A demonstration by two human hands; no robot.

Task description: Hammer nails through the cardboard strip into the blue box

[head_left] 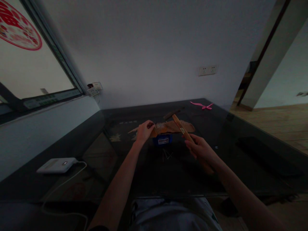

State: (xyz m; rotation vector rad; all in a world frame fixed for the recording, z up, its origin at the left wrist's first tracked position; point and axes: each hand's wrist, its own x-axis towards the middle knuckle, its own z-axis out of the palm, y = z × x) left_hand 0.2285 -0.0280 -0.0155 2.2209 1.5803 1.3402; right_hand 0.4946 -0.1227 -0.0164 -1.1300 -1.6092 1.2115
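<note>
My right hand (199,148) is wrapped round the wooden handle of a hammer (182,129). The hammer's dark metal head is raised over a rough brown piece of wood (166,127). This wood lies crosswise on top of a small blue box (163,140) with a white label. At the wood's left part, my left hand (145,131) has thumb and finger pinched together. A thin dark nail, hard to make out, seems to be held upright in that pinch. Several loose nails (166,155) lie on the table in front of the blue box.
The dark glossy table (144,179) meets a wall at its far side. A white power bank (57,165) with a white cable lies at the left. A pink ribbon (203,105) is near the far right corner, and a flat black object (267,156) lies at the right.
</note>
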